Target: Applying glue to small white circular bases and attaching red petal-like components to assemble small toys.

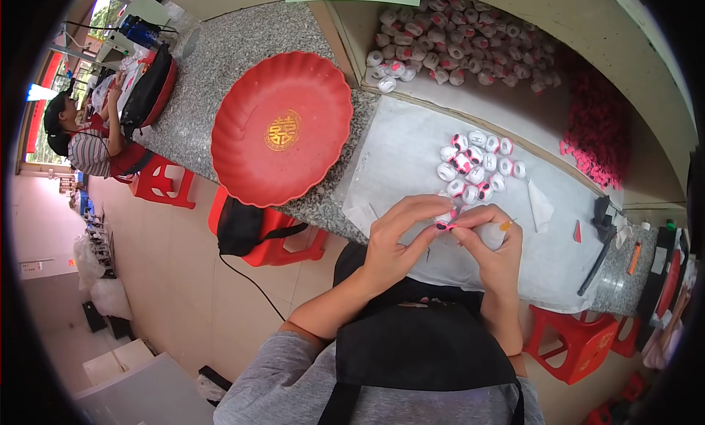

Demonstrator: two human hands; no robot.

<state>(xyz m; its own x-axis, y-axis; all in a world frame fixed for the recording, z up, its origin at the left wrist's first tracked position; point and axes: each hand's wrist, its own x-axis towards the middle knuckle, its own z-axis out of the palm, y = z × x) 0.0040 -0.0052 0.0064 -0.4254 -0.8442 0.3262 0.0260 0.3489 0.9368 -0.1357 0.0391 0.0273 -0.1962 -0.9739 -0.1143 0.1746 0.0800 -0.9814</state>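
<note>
My left hand (395, 243) pinches a small white-and-pink piece (445, 216) with a dark spot on it, which looks like a small toy part. The thumb and forefinger of my right hand (501, 258) close on the pink edge of the same piece. Tucked in my right palm is a translucent white squeeze bottle (492, 236) with an orange-yellow tip. Just beyond my fingers, several similar white-and-pink pieces (475, 173) lie grouped on a white sheet (396, 153). Fingers hide part of the held piece.
A large red scalloped tray (323, 95) stands left on the granite counter (220, 51). The shelf ahead holds piles of white pieces (470, 36) and pink parts (598, 139). A black tool (598, 260) lies right. Red stools (573, 340) stand below; a co-worker (88, 142) sits far left.
</note>
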